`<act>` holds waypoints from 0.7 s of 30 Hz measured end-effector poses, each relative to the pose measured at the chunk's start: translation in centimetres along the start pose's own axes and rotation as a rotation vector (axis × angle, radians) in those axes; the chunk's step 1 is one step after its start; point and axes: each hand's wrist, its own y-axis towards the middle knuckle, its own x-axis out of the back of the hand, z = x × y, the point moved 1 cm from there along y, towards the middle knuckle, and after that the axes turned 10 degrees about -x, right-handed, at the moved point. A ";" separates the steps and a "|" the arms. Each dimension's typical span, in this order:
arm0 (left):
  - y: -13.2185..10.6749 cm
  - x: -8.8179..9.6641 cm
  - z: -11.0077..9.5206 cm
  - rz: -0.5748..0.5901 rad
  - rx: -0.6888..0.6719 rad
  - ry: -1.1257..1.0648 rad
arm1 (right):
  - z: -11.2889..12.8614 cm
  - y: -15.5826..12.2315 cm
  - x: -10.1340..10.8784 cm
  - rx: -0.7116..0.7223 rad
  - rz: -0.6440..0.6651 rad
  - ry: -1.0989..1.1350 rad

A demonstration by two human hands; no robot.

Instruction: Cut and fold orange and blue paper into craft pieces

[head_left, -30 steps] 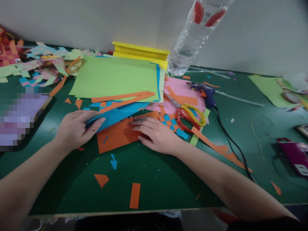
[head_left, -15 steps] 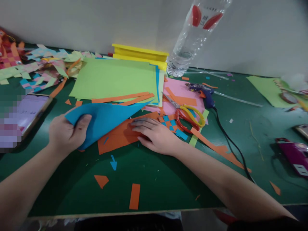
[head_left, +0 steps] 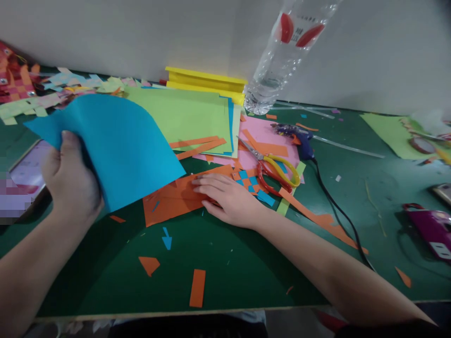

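My left hand (head_left: 73, 176) grips a sheet of blue paper (head_left: 123, 145) near its left side, thumb on top. The sheet is raised and bowed, and it hides part of the green paper stack (head_left: 190, 112) and the phone behind it. My right hand (head_left: 223, 197) lies with its fingers stretched out on a piece of orange paper (head_left: 169, 206) on the table. Just right of those fingers is a small blue-and-orange woven piece (head_left: 246, 180). Scissors (head_left: 273, 169) with red and yellow handles rest beyond it, blades pointing to the back left.
A glue gun (head_left: 298, 138) with a black cord lies right of the scissors. A tilted plastic bottle (head_left: 275, 70) stands near the wall beside a folded yellow strip (head_left: 206, 80). At the left is a phone (head_left: 26, 173); orange scraps (head_left: 197, 287) lie near the front edge.
My left hand has moved left and lifted the blue paper, turning its broad face into view and uncovering more of the orange paper. My right hand has stayed in place.
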 end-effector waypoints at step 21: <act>-2.1 -0.5 -0.2 0.299 0.398 -0.092 | 0.2 -0.4 0.3 -0.089 -0.241 0.108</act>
